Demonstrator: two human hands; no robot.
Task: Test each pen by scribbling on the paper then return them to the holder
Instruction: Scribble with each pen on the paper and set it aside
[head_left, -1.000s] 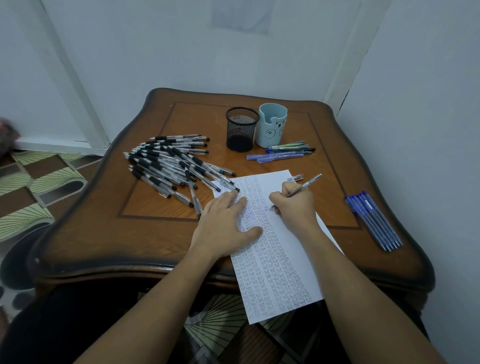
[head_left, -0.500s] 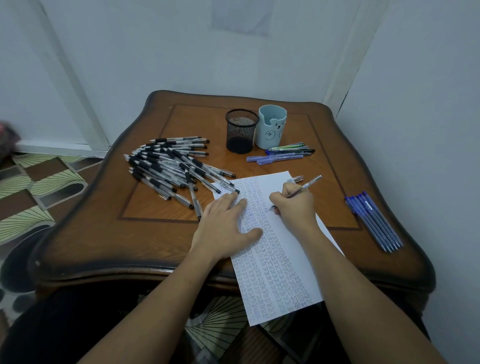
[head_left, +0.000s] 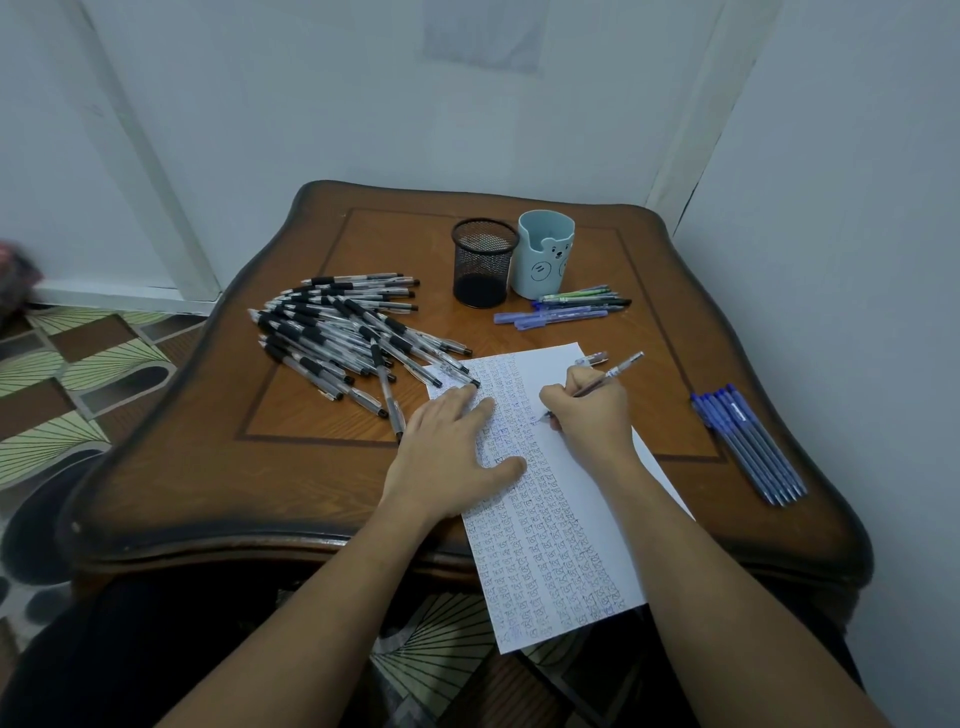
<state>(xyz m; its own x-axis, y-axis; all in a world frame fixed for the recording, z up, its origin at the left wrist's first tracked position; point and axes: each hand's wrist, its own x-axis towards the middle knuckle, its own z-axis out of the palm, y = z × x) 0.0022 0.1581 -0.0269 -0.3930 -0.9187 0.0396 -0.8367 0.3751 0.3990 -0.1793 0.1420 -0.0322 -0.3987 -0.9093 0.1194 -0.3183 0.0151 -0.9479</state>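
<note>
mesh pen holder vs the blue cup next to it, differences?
The mesh holder is black, see-through wire; the blue cup is pale and solid-walled. The mesh holder is plain and level-rimmed; the blue cup has a bear face and a dipped front rim. Both stand upright, side by side, and nothing sticks out of either.

One sheet of paper (head_left: 566, 519) is lying on one table (head_left: 260, 467). Beyond the paper, one black mesh holder (head_left: 483, 265) and one pale-blue cup (head_left: 543, 260) are standing, and about six mixed pens (head_left: 566, 307) are lying. Left of the paper, black-grip pens (head_left: 337, 338) are lying heaped, too tangled to count. Right of it, about six blue pens (head_left: 748, 441) are lying. One pen (head_left: 615, 373) is resting in the right hand (head_left: 587, 415), over the paper.
</note>
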